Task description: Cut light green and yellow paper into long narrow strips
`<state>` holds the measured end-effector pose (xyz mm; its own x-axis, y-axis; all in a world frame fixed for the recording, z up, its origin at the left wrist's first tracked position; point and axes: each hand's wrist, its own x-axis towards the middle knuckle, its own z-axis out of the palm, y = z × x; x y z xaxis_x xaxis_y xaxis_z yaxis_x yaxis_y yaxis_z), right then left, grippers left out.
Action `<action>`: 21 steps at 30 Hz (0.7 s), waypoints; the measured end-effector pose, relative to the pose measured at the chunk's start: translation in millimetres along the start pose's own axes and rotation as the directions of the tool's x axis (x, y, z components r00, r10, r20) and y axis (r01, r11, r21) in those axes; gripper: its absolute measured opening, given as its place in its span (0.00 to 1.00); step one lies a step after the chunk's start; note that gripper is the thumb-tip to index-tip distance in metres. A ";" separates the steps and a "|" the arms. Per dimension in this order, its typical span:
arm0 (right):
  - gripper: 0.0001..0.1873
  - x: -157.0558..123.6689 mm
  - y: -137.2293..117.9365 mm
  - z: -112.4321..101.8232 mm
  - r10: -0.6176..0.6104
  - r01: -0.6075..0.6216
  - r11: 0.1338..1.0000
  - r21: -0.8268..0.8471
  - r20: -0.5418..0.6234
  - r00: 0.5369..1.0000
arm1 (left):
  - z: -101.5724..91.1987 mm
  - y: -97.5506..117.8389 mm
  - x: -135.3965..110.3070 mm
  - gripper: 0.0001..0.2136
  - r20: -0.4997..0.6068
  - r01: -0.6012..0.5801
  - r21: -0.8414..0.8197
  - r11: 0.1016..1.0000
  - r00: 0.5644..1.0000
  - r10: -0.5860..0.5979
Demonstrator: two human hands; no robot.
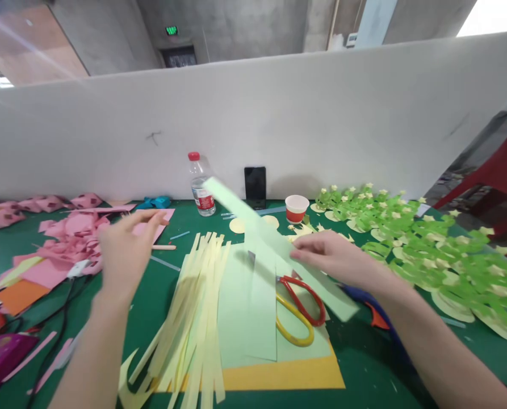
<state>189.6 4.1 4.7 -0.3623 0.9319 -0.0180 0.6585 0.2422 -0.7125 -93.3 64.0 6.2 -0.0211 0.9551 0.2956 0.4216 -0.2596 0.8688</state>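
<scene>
- Head view, right hand [334, 258]: grip pinched on a paper strip [240, 210], thumb and fingers closed over its long edge about midway.
- Paper strip: pale green, long, narrow, flat and uncreased with straight-cut edges. It is held clear of the worktop [364, 363] on a diagonal. The far end points up and left in front of the water bottle [200, 187], and the near end hangs low to the right, past the scissors [298, 313].
- Left hand [125, 250]: grip wide, fingers spread, holding nothing. It hovers above the worktop, just beside the pink paper scraps [70, 233]. Motion-blurred.
- Under the strip: pale green sheets [253, 307] lie stacked on an orange-yellow sheet [287, 375]. The scissors, with one red and one yellow handle, lie on the green sheets.
- Left of the sheets: a loose fan of pale yellow strips [197, 307], overlapping the sheets' edge.
- Far edge: a dark phone [255, 186] leaning on the partition, and a red and white paper cup [296, 208].
- Right side: rows of green paper pieces [440, 250] topped with pale stars.
</scene>
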 end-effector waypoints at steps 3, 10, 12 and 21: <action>0.13 20.1 -1.8 29.5 0.054 -0.053 0.996 0.076 -0.018 0.998 | 37.4 -7.5 -31.1 0.19 0.320 0.222 -0.152 0.963 0.933 -0.165; 0.15 24.1 -6.1 62.6 0.104 -0.110 0.989 -0.103 -0.068 0.992 | 103.1 -16.5 -92.4 0.14 0.689 0.613 -0.292 0.734 0.667 -0.283; 0.13 10.0 -5.7 69.5 0.150 -0.171 0.954 -0.245 -0.103 0.983 | 105.2 -20.3 -94.6 0.13 0.679 0.660 -0.326 0.677 0.662 -0.318; 0.15 -14.0 23.9 103.2 0.346 -0.340 0.833 -0.437 -0.069 0.936 | 108.5 -27.6 -104.9 0.06 0.683 0.732 -0.396 0.554 0.638 -0.355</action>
<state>142.4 -31.0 -84.4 -0.0653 0.9745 -0.2148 0.9597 0.0024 -0.2810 -4.4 -13.6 -91.8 0.4564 0.7993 -0.3909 -0.1408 0.4987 0.8553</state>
